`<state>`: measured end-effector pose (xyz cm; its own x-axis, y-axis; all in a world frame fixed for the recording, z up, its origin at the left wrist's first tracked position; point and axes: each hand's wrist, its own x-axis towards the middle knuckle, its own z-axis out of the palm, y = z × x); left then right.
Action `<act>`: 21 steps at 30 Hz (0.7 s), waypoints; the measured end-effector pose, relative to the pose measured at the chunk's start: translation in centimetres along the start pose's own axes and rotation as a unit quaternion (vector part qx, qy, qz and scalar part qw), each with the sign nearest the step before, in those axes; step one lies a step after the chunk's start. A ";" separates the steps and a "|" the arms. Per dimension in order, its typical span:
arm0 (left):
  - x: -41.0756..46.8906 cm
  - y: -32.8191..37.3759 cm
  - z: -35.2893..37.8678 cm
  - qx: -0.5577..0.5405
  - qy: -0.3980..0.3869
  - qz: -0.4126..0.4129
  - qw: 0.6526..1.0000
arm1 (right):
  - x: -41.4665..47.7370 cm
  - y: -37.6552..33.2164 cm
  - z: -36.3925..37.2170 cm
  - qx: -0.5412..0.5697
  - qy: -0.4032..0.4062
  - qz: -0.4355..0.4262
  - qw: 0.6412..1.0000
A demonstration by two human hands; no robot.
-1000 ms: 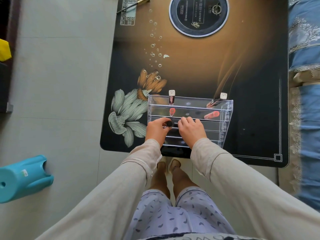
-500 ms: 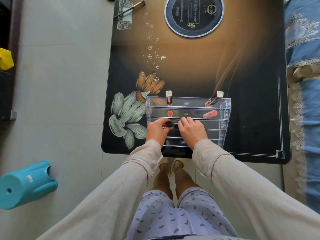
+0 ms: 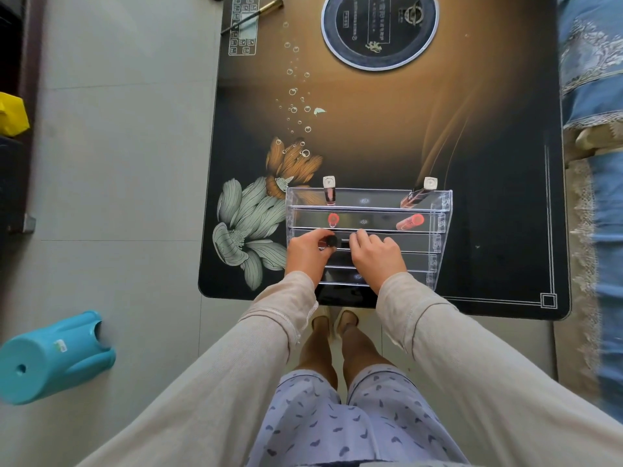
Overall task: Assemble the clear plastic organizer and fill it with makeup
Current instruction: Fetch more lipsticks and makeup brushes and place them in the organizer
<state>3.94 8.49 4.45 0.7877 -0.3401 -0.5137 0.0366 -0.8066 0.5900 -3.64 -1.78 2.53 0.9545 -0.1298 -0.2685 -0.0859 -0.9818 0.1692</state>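
Observation:
A clear plastic tiered organizer [image 3: 438, 224] stands near the front edge of the dark table [image 3: 488, 136]. Two white-capped lip glosses [image 3: 328, 190] [image 3: 419, 193] stand in its back row. Two red-capped tubes [image 3: 333, 218] [image 3: 409, 221] sit in the second row. My left hand [image 3: 305, 254] holds a black-capped makeup tube [image 3: 332, 241] over the third row. My right hand [image 3: 374, 254] rests on the organizer's middle rows beside it, fingers curled; whether it holds anything is hidden.
A round black induction cooker [image 3: 379, 28] sits at the table's far end, with a gold-tipped brush [image 3: 253, 15] at the far left. A teal stool [image 3: 50, 358] lies on the floor to the left. Blue fabric [image 3: 600, 197] lines the right.
Both hands stay on the organizer's third row with the black-capped tube. Only the camera view has shifted slightly.

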 end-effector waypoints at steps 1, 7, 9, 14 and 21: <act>0.0 0.0 0.0 -0.001 0.000 0.000 1.000 | 0.0 0.0 -0.1 0.000 0.004 0.005 1.000; 0.0 0.0 0.1 -0.002 0.000 -0.003 1.000 | 0.1 0.2 -1.1 0.047 0.008 0.025 0.999; 0.0 0.1 0.1 -0.002 -0.001 -0.003 1.000 | 0.0 0.1 -1.1 0.071 0.008 0.030 0.997; -0.1 0.0 0.4 -0.001 0.001 -0.002 1.000 | -0.2 0.5 -1.2 0.131 0.054 0.062 0.988; -0.3 0.1 0.7 0.007 -0.009 0.000 1.000 | -3.5 2.4 0.3 0.349 0.077 0.177 0.917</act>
<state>3.31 8.18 4.21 0.7761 -0.3496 -0.5248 0.0277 -0.8126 0.5822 -7.31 -3.70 3.55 0.8554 -0.4898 -0.1683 -0.5097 -0.7381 -0.4421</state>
